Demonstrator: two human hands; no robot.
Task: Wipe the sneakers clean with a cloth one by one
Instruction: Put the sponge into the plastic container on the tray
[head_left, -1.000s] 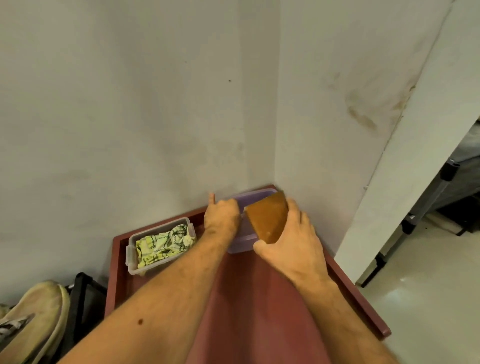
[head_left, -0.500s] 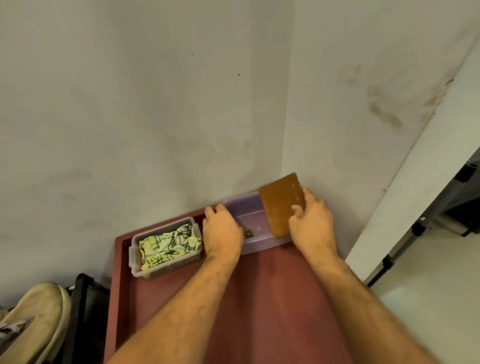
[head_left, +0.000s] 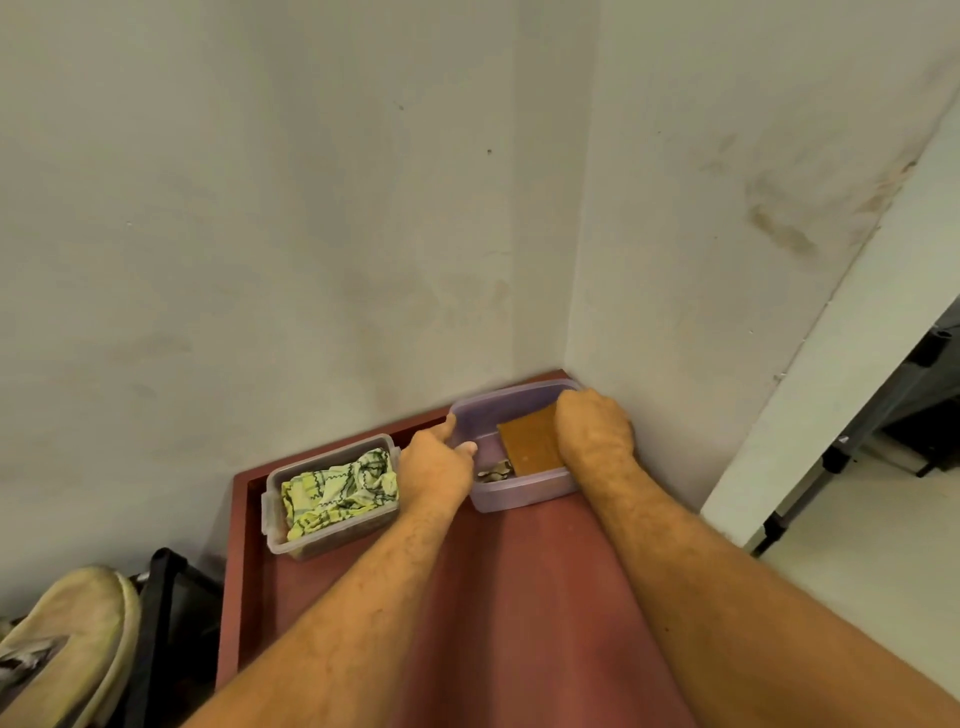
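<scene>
Room: two pale plastered walls meet in a corner, scuffed and smudged; to the right, a glossy light floor and dark metal stand legs.
Surface: a dark red tabletop, smooth and matte, with a raised lip along its left and back edges, pushed into the corner.
Sneaker: a worn beige sneaker at the lower left, off the table and well apart from both hands — soft rounded toe, grubby fabric.
Clear box: a rectangular see-through plastic tub with side clips, just left of the left fingers.
Cloth: a crumpled yellow-green checked cloth lies inside that clear box, soft and creased.
Left hand: the left hand rests on the near-left rim of the purple tub, index finger stretched along the rim, the other fingers lightly curled over it.
Purple tub: a translucent rounded plastic tub between the two hands; small pale bits lie on its floor.
Brown pad: a flat, stiff-looking brown rectangle inside the purple tub — under the right fingers.
Right hand: the right hand curls down over the pad's right edge; fingertips hidden, so I cannot tell whether they pinch or press it.
</scene>
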